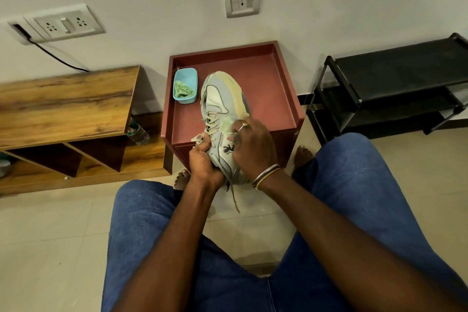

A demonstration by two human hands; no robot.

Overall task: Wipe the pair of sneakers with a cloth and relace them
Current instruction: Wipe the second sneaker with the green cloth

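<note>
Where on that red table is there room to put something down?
Bare room lies between the sneaker and the right rim of the red table; a strip runs behind the toe. The blue tub crowds the left; the left hand and right hand, with its cloth, crowd the front.

The sneaker (217, 99) has a matt, scuffed upper of grey fabric with off-white leather-like panels, and woven laces (209, 121); the green cloth (226, 125) on it looks soft and fuzzy; the blue tub (187, 78) is smooth plastic; the side table (266, 78) is matt red-brown laminate; the shelf unit (65, 101) shows satin wood grain; the shoe rack (395, 71) is matt black; the floor tiles (45, 235) gleam faintly; the jeans (354, 172) are denim; the ring (244, 123) shines like metal.
</note>
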